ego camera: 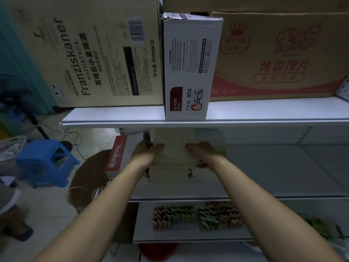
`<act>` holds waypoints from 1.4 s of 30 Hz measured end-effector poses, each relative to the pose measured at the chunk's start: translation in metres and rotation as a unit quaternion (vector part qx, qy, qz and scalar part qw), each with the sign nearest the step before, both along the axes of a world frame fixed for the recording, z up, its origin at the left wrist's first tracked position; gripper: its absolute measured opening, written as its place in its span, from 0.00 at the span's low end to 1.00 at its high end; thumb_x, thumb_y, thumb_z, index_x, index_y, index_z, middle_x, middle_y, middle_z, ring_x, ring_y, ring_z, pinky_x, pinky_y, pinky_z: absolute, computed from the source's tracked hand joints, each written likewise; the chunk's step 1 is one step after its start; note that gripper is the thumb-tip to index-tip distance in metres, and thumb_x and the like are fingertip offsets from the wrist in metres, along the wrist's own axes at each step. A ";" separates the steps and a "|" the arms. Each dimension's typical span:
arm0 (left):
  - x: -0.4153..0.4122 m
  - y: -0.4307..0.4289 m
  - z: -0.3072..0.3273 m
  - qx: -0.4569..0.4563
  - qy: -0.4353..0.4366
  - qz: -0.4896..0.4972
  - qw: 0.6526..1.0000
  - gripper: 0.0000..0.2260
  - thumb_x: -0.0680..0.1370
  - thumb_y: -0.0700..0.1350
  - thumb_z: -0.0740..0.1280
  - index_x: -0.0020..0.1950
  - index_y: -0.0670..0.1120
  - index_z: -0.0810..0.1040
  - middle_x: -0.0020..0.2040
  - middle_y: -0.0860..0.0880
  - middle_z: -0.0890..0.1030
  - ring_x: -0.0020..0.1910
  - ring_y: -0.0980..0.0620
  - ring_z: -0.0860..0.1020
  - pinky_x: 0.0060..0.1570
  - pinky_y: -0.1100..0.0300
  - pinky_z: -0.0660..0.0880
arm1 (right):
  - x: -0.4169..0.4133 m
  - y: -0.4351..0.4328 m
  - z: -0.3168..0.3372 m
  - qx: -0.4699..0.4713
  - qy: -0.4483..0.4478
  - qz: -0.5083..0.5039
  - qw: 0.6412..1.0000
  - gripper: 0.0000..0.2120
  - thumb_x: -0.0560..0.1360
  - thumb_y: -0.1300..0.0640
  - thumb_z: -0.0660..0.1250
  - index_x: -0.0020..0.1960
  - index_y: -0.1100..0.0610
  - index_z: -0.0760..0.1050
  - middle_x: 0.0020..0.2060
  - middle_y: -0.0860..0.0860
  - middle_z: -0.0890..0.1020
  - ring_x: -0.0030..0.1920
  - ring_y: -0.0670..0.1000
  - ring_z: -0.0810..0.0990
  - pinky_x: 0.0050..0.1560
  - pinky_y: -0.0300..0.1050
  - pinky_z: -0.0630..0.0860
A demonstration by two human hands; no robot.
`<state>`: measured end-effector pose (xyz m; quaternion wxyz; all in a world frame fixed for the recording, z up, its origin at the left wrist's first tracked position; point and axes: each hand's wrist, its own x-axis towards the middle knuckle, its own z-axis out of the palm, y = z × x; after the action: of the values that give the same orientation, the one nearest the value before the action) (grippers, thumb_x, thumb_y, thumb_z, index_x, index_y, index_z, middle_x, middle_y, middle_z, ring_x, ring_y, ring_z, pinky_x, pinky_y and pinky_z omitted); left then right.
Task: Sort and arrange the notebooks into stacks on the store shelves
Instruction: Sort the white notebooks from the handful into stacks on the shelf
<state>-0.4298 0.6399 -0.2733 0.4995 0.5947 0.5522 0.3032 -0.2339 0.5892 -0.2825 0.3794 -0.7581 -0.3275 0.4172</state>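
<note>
The left hand (146,154) and right hand (204,155), thumbs on top, grip the sides of a pale cream stack of notebooks (172,168) resting on the white metal middle shelf (273,167), beside a blue plastic stool (47,161) on the pale tiled floor (56,208).

Beer carton (90,53): "Franziskaner"; white box (190,69): "GLASS MUG"; red notebook (116,156): "Notebook".

Upper shelf (113,115) carried beer carton (94,53) left, glass mug box (188,72) centre, large carton (273,53) right. On middle shelf (264,176) below, notebook stack (173,165) sat between left hand (145,153) and right hand (205,154). Second notebook pile (116,156) lay just left of it. Stool (47,161) stood on floor (90,140), well left.
</note>
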 end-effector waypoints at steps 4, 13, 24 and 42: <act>0.004 0.008 0.005 -0.013 -0.022 0.006 1.000 0.23 0.76 0.51 0.75 0.67 0.44 0.75 0.58 0.44 0.80 0.50 0.46 0.79 0.46 0.56 0.76 | 0.005 0.003 0.002 -0.002 0.032 0.001 0.999 0.14 0.76 0.46 0.69 0.55 0.55 0.77 0.47 0.50 0.80 0.45 0.50 0.77 0.44 0.44 0.72; 0.018 0.004 0.010 -0.135 -0.049 -0.059 0.988 0.20 0.77 0.51 0.74 0.64 0.42 0.76 0.46 0.40 0.83 0.40 0.43 0.82 0.34 0.54 0.81 | 0.028 -0.011 -0.005 -0.045 0.181 -0.029 0.982 0.25 0.53 0.42 0.78 0.47 0.50 0.82 0.41 0.49 0.85 0.40 0.51 0.81 0.40 0.41 0.73; 0.007 -0.039 -0.016 -0.054 -0.137 -0.095 0.984 0.19 0.77 0.37 0.74 0.63 0.53 0.73 0.51 0.51 0.84 0.43 0.53 0.83 0.35 0.64 0.76 | 0.031 -0.047 -0.011 0.063 0.314 -0.008 0.947 0.19 0.72 0.51 0.76 0.59 0.58 0.82 0.53 0.57 0.86 0.53 0.59 0.85 0.58 0.56 0.80; 0.009 -0.101 -0.046 -0.256 -0.378 -0.174 0.873 0.50 0.59 0.56 0.85 0.77 0.47 0.69 0.68 0.38 0.79 0.67 0.34 0.78 0.65 0.33 0.74 | 0.014 -0.146 0.003 0.166 0.240 0.014 0.956 0.23 0.71 0.52 0.75 0.63 0.58 0.77 0.54 0.57 0.86 0.54 0.60 0.85 0.48 0.52 0.82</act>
<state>-0.4204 0.5394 -0.3196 0.8495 0.3726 0.2672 0.2609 -0.2200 0.4432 -0.2800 0.5614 -0.5573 -0.3018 0.5321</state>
